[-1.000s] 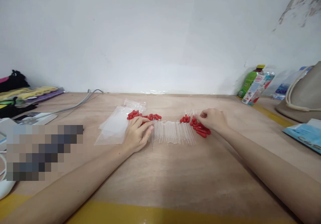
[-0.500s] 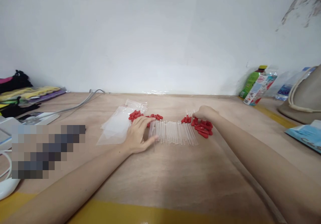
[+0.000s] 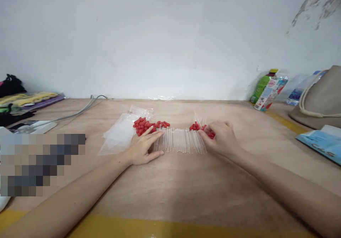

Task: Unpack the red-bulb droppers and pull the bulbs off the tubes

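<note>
A row of thin clear tubes lies side by side on the wooden table. My left hand rests at the row's left end, its thumb and fingers spread along the tubes. At the right end is my right hand, fingers bent and drawn together; what lies between them, if anything, is hidden. It partly covers small red rubber bulbs, and a few clear pointed pieces stick out behind these. A larger heap of red bulbs sits just beyond my left hand.
Flat clear plastic bags overlap left of the red heap. A grey cable runs along the left. At the right stand a green bottle, a clear labelled bottle, a beige bag and a blue packet.
My right hand has come nearer, from behind the red bulbs to the right end of the tube row, now covering bulbs there. My left hand's fingers have shifted slightly. The view has shifted a little.
</note>
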### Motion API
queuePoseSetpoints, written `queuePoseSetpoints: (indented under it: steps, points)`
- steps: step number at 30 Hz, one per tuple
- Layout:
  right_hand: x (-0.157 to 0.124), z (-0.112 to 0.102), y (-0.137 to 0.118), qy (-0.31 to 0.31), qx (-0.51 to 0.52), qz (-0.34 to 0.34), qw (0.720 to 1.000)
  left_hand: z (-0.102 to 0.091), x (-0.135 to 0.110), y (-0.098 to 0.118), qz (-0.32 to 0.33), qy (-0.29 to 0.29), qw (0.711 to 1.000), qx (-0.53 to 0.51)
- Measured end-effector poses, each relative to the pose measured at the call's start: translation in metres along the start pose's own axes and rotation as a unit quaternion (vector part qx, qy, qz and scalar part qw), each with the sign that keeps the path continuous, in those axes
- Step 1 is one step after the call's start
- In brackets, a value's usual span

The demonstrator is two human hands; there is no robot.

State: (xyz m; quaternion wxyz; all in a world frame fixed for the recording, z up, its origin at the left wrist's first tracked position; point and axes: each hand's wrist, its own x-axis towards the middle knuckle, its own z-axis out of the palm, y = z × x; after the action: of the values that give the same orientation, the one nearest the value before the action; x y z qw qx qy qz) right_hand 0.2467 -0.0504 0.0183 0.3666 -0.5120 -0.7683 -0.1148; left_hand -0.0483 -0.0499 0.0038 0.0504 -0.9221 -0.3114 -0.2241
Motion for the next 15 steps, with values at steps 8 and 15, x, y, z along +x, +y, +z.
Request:
queuePoseSetpoints:
  steps: [8,15]
  points:
    - [-0.032,0.017,-0.011,0.056,0.086,-0.132,0.986,0.0,0.001,0.003,-0.02,0.064,0.997,0.032]
    - [-0.035,0.019,-0.022,0.053,0.066,-0.199,0.976,0.007,0.011,0.026,0.065,0.125,0.988,0.064]
